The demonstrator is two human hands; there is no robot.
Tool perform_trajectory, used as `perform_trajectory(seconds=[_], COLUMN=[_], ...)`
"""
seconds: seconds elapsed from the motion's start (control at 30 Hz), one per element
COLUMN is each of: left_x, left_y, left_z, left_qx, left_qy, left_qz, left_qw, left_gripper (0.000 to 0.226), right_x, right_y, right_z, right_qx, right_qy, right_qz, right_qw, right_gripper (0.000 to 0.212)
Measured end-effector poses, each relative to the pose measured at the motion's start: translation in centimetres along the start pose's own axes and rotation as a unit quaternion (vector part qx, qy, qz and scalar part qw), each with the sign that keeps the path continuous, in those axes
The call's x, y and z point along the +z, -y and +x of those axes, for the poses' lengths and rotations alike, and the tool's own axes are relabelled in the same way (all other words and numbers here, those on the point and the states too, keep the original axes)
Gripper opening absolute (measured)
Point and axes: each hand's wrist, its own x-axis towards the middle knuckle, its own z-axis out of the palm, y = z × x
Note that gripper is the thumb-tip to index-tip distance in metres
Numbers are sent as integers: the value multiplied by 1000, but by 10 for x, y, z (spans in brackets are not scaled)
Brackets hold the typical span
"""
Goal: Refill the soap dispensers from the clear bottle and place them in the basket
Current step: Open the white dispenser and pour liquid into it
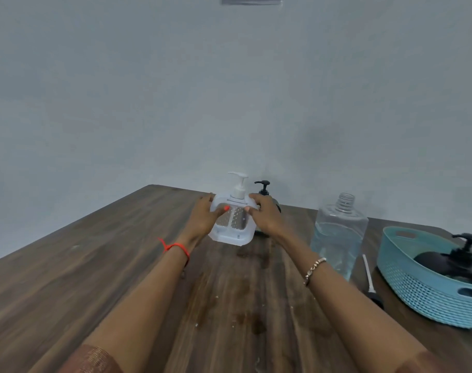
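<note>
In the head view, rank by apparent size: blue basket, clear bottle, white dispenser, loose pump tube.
1. blue basket, cut off at the frame edge
2. clear bottle
3. white dispenser, farther away and partly covered by both hands, so its true size is unsure
4. loose pump tube

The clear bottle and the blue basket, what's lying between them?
A loose pump with its white tube lies on the table between the bottle and basket, in the head view.

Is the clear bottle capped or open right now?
Open. The clear bottle stands upright on the table with its threaded neck bare and no cap on it.
</note>
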Motion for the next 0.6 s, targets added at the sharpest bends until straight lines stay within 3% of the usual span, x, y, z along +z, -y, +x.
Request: perform_trajectory(seconds=[0.2, 0.27, 0.33, 0.47, 0.6], left_x=[10, 18, 26, 30, 27], left_y=[-17, -24, -30, -37, -44], left_z=[-14, -24, -35, -49, -57], left_qx=[-42, -40, -41, -28, -15], left_qy=[78, 95, 111, 126, 149], left_qz=[-76, -89, -103, -108, -120], left_qw=[993, 991, 988, 986, 981], left_gripper=[33, 36, 39, 35, 35], right_x=[-42, -44, -45, -48, -58], right_y=[11, 14, 14, 18, 23], right_z=[-25, -35, -41, -50, -57], right_qx=[18, 2, -5, -3, -40], right_qy=[-35, -75, -93, -120, -94], right_qz=[66, 45, 6, 4, 36], right_qw=[997, 996, 996, 993, 994], right_gripper=[41, 47, 33, 50, 45])
